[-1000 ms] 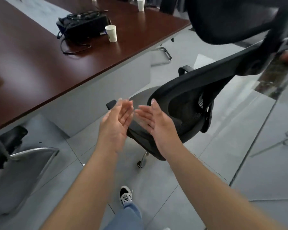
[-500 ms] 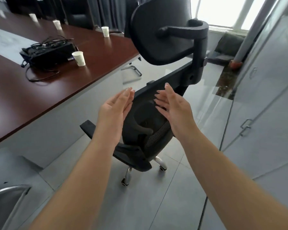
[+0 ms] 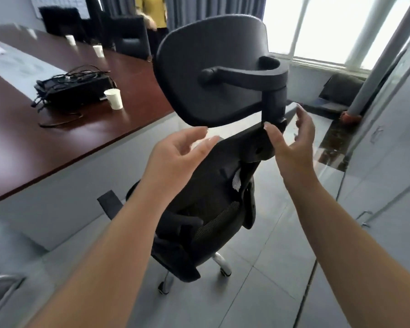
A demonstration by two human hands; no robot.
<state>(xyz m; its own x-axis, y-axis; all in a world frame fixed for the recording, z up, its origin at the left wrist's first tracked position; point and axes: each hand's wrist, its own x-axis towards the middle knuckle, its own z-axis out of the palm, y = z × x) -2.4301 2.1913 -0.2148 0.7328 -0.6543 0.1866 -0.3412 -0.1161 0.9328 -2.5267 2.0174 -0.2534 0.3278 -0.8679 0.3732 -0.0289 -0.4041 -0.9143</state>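
A black mesh office chair (image 3: 213, 197) stands in front of me with its back toward me, its headrest (image 3: 211, 76) on a black bracket above the backrest. My left hand (image 3: 178, 152) hovers at the left of the backrest's top edge, fingers relaxed and apart, holding nothing. My right hand (image 3: 291, 143) is spread around the right end of that top edge, just below the headrest post; the thumb lies against the frame, the fingers are behind it and not closed.
A dark red conference table (image 3: 64, 138) runs along the left, with a black device and cables (image 3: 74, 88) and paper cups (image 3: 114, 98) on it. Grey cabinets (image 3: 388, 162) stand to the right. A person in yellow (image 3: 152, 10) is at the back.
My view has risen from the chair's seat to its headrest. Both hands have risen from the lower backrest to its top edge and spread apart.
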